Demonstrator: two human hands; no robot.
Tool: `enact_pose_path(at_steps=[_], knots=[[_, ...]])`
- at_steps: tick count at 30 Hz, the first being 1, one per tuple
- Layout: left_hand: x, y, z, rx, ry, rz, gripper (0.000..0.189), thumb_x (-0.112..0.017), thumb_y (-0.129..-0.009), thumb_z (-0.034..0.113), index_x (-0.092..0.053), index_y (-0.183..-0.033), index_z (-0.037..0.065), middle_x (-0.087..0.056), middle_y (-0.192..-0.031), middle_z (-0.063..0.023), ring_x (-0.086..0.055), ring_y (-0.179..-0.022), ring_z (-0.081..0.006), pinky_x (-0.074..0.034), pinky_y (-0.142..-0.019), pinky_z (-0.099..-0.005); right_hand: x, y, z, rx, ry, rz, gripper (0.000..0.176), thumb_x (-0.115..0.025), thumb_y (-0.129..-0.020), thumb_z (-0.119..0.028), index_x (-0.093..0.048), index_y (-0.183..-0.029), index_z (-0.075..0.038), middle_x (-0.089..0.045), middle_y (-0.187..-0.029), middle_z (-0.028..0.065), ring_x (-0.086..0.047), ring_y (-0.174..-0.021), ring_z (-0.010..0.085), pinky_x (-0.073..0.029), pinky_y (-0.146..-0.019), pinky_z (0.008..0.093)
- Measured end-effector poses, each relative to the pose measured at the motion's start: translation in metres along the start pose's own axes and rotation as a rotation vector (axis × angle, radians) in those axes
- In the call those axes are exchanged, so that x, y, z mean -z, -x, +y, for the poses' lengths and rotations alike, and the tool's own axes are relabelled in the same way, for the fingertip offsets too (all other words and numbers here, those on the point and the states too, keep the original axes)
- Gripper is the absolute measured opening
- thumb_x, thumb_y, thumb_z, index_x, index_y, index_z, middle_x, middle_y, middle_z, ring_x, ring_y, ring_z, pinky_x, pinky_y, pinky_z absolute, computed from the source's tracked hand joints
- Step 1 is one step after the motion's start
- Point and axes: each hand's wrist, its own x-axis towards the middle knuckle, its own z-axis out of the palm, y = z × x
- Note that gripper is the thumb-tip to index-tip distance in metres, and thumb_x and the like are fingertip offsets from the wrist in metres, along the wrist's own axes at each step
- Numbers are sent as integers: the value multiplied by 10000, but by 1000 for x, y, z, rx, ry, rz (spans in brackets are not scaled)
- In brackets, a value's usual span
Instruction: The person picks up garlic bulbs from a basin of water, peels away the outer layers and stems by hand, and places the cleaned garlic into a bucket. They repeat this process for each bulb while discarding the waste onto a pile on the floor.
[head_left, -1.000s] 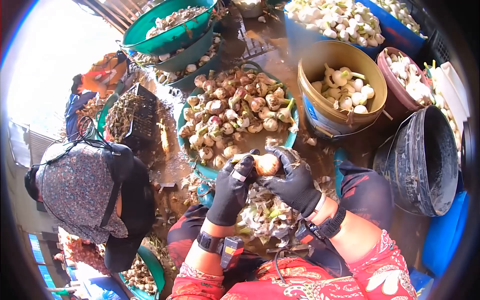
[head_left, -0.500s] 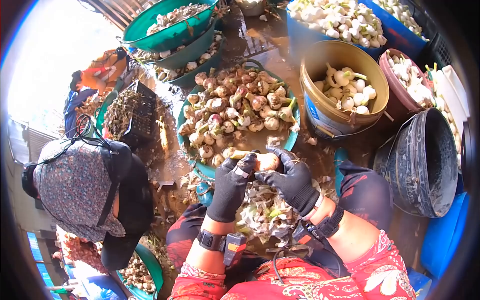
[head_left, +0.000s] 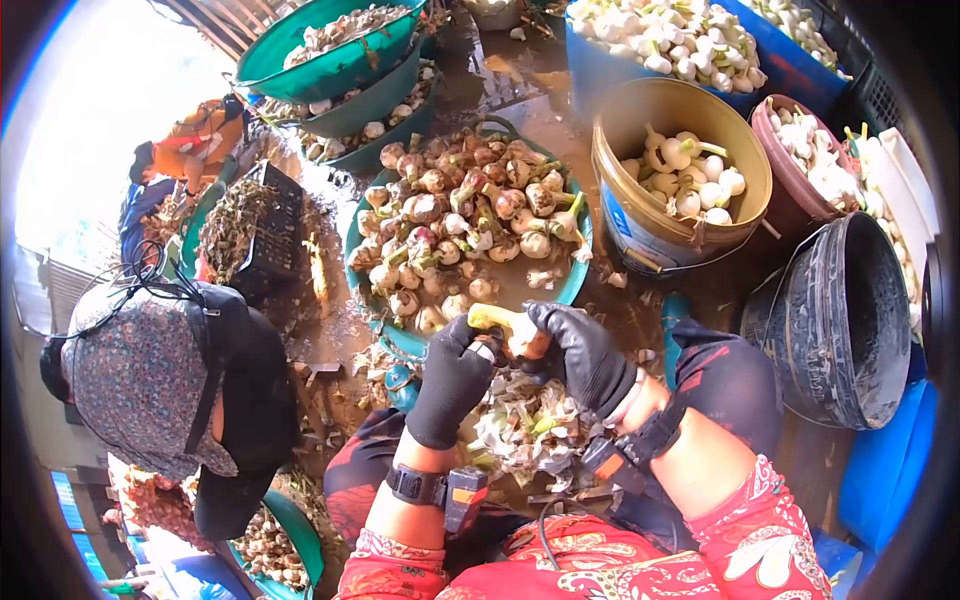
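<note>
Between my two gloved hands is a garlic bulb [head_left: 522, 338] with a thick yellowish stem stub pointing up and left. My left hand [head_left: 452, 378], in a black glove, is closed around its left side near the stem. From the right, my right hand [head_left: 585, 358] has its gloved fingers on the bulb. Just beyond the hands sits a green basin [head_left: 582, 275] heaped with brown-skinned garlic bulbs [head_left: 465, 205]. Below my hands, between my legs, lies a pile of peeled-off skins [head_left: 530, 430].
A tan bucket [head_left: 625, 235] at right holds cleaned white bulbs. Beside it are a black bucket [head_left: 800, 325], a reddish tub [head_left: 780, 150] and a blue container [head_left: 590, 75] of white bulbs. Stacked green basins [head_left: 260, 65] stand at upper left. A co-worker [head_left: 150, 370] sits close at left.
The garlic bulb has turned in my hands, its stem now tilting up toward the basin. My right hand has shifted over its top right side. The view has moved slightly.
</note>
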Motion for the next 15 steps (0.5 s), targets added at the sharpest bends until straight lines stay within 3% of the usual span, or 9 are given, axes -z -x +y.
enact_pose_path(at_steps=[1, 2, 4, 5, 7, 10, 11, 12, 15], knots=[[-1, 4, 5, -78, -196, 48, 174, -526, -804, 23, -642, -934, 20, -625, -777, -122, -613, -702, -218, -485, -675, -312, 9, -8, 2, -134, -86, -75, 311, -482, -925, -372, -584, -852, -88, -577, -697, 20, -548, -602, 139, -442, -535, 240], [-5, 5, -5, -74, -196, 48, 174, -526, -804, 23, -642, -934, 20, -625, -777, -122, -613, -702, -218, -485, -675, -312, 21, -14, 2, -226, -172, -343, 308, -478, -915, -383, -574, -853, -97, -578, -688, 19, -546, -587, 140, -427, -503, 242], [-11, 9, -32, -136, -69, 35, 175, -547, -774, 16, -639, -923, 20, -630, -805, -146, -617, -736, -288, -488, -683, -346, 7, -6, -12, -409, -151, -295, 324, -431, -912, -357, -583, -798, -94, -585, -662, 27, -515, -491, 120, -376, -400, 242], [-7, 9, -11, -311, -335, -15, 184, -563, -746, 6, -641, -911, 17, -628, -830, -158, -608, -790, -337, -488, -707, -381, 10, -7, -12, -410, -149, -296, 324, -431, -912, -357, -583, -798, -94, -585, -662, 27, -515, -491, 120, -376, -400, 242], [-6, 13, -8, -334, -386, -33, 198, -568, -738, 5, -642, -920, 16, -625, -835, -158, -602, -799, -345, -486, -719, -389, 20, -7, -7, -532, -187, -307, 309, -441, -906, -339, -596, -851, -78, -605, -690, 45, -518, -490, 126, -378, -401, 240], [-6, 18, -14, -349, -454, -54, 235, -573, -744, 5, -638, -970, 13, -624, -864, -158, -602, -815, -347, -483, -745, -375, 26, -11, 8, -482, -230, -343, 311, -446, -901, -338, -600, -940, -71, -615, -700, 54, -518, -485, 130, -376, -389, 241], [-8, 19, -19, -262, -277, -55, 227, -581, -767, 18, -632, -987, 9, -634, -880, -138, -611, -811, -303, -480, -749, -353, 21, -3, -2, -519, -227, -342, 329, -449, -916, -349, -574, -1041, -73, -608, -720, 61, -543, -525, 145, -412, -425, 249], [-10, 20, -22, -174, -99, -55, 220, -590, -789, 31, -626, -1005, 5, -643, -895, -118, -619, -807, -260, -478, -753, -331, 18, -1, -1, -520, -227, -340, 329, -449, -916, -349, -574, -1041, -73, -608, -720, 61, -543, -525, 145, -412, -425, 249], [-2, 26, 8, 247, 553, -45, 262, -597, -849, 69, -583, -1093, -23, -639, -976, -39, -578, -864, -106, -466, -784, -265, 16, -2, 0, -298, -359, -319, 316, -470, -939, -368, -539, -1109, -110, -591, -809, 72, -595, -638, 182, -470, -514, 275]])
